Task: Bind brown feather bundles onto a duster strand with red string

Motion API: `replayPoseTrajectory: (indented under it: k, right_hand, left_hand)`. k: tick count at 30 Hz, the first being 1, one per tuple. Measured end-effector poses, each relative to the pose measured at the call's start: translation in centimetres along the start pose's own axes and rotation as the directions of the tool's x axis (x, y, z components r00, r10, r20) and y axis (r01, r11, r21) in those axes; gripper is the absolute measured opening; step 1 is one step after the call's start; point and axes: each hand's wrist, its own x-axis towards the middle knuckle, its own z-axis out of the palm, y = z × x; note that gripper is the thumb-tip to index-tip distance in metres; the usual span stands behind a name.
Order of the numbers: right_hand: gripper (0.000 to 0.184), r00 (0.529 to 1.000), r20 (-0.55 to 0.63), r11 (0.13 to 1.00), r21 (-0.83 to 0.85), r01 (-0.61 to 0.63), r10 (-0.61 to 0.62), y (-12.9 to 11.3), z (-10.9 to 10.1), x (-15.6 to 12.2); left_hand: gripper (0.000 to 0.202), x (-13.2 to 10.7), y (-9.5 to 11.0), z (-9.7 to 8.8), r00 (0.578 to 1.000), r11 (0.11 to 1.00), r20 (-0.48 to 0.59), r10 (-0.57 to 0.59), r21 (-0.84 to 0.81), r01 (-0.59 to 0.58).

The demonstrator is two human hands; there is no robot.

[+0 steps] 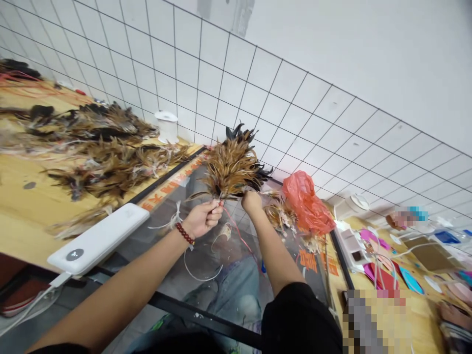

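White power bank [99,238]: close by your left arm, with a cord plugged in.
Glass top [236,253]: under your hands; your legs show through it.
Left hand [202,219]: fingers closed, pinching the bottom of the feather bunch. Pink string [235,227] hangs down there.
Right hand [252,202]: curled up by the bunch's low right side; you can't tell what it holds.
Feather bunch [232,164]: up in front of you, brown with black tips.
Red plastic bag [308,201]: crumpled, right of your right hand.
Feather pile [110,162]: spread out left.
White spool [167,128]: behind the pile.
Black wire grid [256,45]: blocks the back.
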Motion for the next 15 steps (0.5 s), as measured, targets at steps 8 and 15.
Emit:
replayPoseTrajectory:
  k: [8, 15]
  right_hand:
    - [0.023, 0.993, 0.109, 0.576, 0.815, -0.06, -0.05, 1.3, -4.1, -4.9]
    - [0.031, 0.976, 0.086, 0.031, 0.996, -0.082, -0.202, -4.1, -2.8, -7.9]
  left_hand:
    - [0.024, 0.6, -0.5, -0.1, 1.0, 0.999, 0.022, 0.011, -0.033, -0.011]
    - [0.025, 0.6, -1.1, 0.1, 0.999, 0.997, 0.006, 0.035, 0.064, -0.035]
